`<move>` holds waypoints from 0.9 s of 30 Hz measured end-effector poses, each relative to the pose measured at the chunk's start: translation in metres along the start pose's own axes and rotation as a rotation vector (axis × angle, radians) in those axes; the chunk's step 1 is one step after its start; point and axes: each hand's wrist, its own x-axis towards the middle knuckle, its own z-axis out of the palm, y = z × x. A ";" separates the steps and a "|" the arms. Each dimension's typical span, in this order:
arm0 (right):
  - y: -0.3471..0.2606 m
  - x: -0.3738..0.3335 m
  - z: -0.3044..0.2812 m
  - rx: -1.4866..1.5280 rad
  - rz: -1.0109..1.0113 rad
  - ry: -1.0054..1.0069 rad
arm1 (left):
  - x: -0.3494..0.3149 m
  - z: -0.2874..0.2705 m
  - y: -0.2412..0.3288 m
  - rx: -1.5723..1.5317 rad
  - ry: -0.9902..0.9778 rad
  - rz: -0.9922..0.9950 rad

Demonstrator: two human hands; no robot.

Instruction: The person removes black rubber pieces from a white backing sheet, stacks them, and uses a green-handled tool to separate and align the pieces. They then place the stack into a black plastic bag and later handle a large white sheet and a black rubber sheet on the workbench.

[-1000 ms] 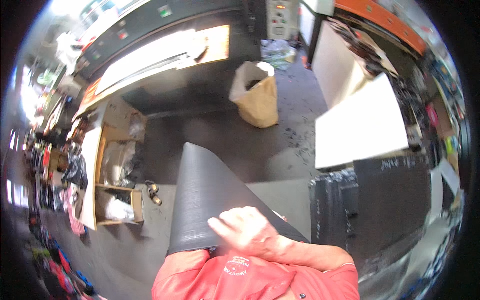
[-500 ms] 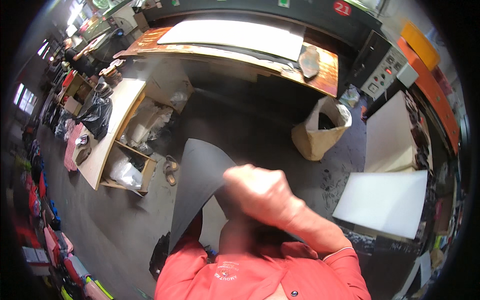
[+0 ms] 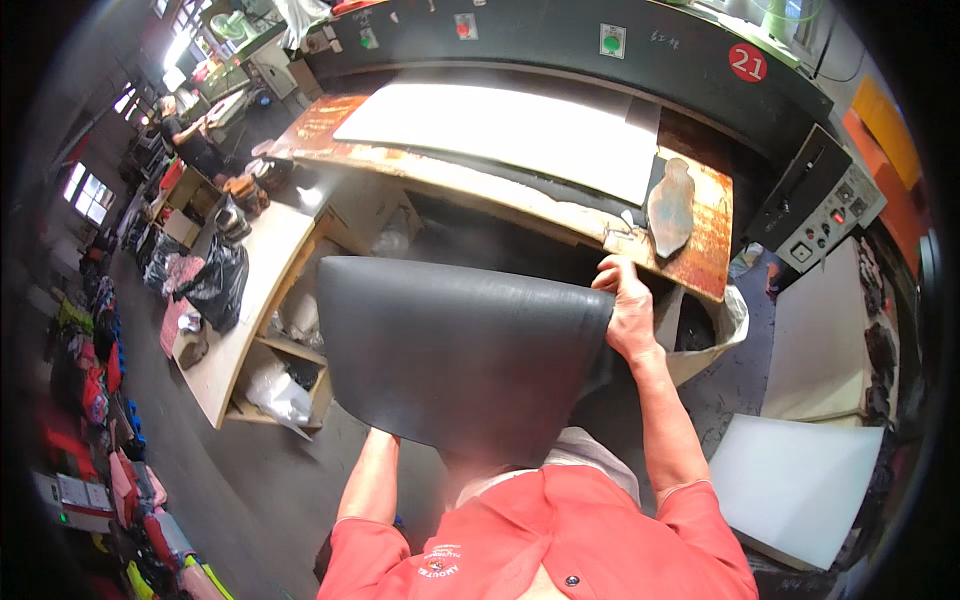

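Note:
A wide, flexible black sheet (image 3: 460,350) is spread in front of my body, its surface slightly curved. Its upper right corner is pinched in my right hand (image 3: 628,312), the thumb and fingers closed round the edge. Beneath the sheet's lower left edge my left forearm (image 3: 370,485) disappears; the sheet hides that hand and its fingers. Beyond the sheet stands a worn wooden workbench (image 3: 700,265) with a large white board (image 3: 500,130) on it. A metal sole-shaped cutting die or plate (image 3: 671,208) lies at the bench's right end.
On the left, a wooden table (image 3: 270,260) carries black plastic bags (image 3: 218,280), with bagged material on its shelves. A pale sack-like bin (image 3: 735,320) stands under the bench's right end. At right are a control box (image 3: 815,205) and stacked white sheets (image 3: 800,485). A person (image 3: 188,135) stands far left.
The black sheet, bent and hanging to the left before, is now spread out wide before me. My right hand has moved right and away from my body. The view has shifted closer to the bench.

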 end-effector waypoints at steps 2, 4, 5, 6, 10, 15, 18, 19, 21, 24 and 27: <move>0.029 0.019 0.007 -0.027 -0.015 -0.098 | 0.020 0.024 0.003 -0.003 0.008 -0.016; 0.046 0.040 0.011 0.013 -0.113 -0.133 | 0.036 0.041 0.006 -0.021 0.026 -0.031; 0.049 0.046 0.010 0.159 -0.050 -0.173 | 0.043 0.047 0.007 -0.022 0.038 -0.033; 0.049 0.053 0.010 0.175 -0.084 -0.166 | 0.050 0.050 0.012 -0.018 0.054 -0.031; 0.044 0.092 0.002 0.281 -0.123 -0.117 | 0.089 0.048 0.063 0.020 0.116 0.054; 0.078 0.196 0.022 -0.072 0.165 0.286 | 0.192 0.064 0.183 0.193 0.074 0.283; 0.126 0.257 0.024 -0.395 0.268 0.110 | 0.255 0.085 0.219 0.389 -0.003 0.359; 0.142 0.267 0.030 -0.485 0.343 0.118 | 0.277 0.093 0.221 0.557 0.003 0.412; 0.170 0.282 0.049 -0.666 0.187 0.343 | 0.316 0.106 0.211 0.789 -0.050 0.421; 0.190 0.267 0.076 -0.732 0.368 0.286 | 0.364 0.105 0.208 1.074 -0.045 0.467; 0.174 0.233 0.085 -0.717 0.362 0.345 | 0.395 0.098 0.218 0.907 -0.189 0.423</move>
